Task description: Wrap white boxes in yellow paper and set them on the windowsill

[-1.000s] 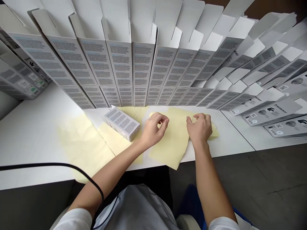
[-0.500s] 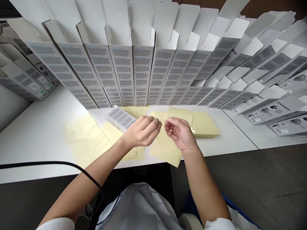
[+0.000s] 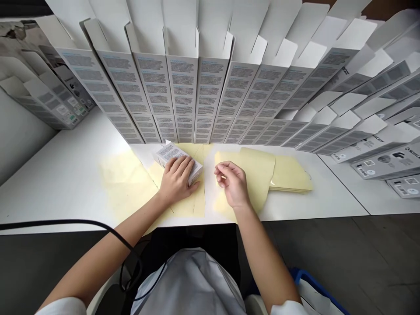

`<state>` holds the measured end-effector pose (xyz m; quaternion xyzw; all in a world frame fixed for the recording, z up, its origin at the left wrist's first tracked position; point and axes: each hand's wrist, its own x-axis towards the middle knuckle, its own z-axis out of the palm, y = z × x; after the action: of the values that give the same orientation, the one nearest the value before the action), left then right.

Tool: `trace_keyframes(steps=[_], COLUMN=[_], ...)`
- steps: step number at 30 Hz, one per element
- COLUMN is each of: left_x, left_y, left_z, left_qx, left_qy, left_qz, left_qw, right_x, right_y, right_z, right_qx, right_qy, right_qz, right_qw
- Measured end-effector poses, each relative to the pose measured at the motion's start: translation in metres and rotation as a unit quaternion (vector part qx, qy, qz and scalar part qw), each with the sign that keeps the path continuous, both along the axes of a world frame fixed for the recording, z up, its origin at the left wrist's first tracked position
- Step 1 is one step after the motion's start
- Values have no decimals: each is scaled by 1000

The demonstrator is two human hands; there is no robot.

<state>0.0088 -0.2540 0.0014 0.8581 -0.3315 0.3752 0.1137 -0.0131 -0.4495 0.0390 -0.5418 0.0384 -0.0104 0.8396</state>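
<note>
Left hand and right hand, nearly meeting half a second ago, have parted. Yellow sheets lie on the white surface, the small box atop them. Now the left fingers drape across it, apparently steadying it, grip uncertain; the right fingers curl nearly together, whether holding anything I cannot tell.
</note>
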Motion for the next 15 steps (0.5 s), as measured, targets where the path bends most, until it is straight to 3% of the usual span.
trace_keyframes(steps=[7, 15], left_x=[5, 5], left_y=[1, 1], left_z=[-9, -12], left_qx=[-28, -21], left_qy=[-7, -13], left_qz=[-26, -15], left_qw=[999, 1000], right_x=[0, 3], right_y=[37, 52], right_z=[-23, -37], right_qx=[68, 57], right_qy=[25, 23], right_qz=[-15, -8], right_qw=[997, 998])
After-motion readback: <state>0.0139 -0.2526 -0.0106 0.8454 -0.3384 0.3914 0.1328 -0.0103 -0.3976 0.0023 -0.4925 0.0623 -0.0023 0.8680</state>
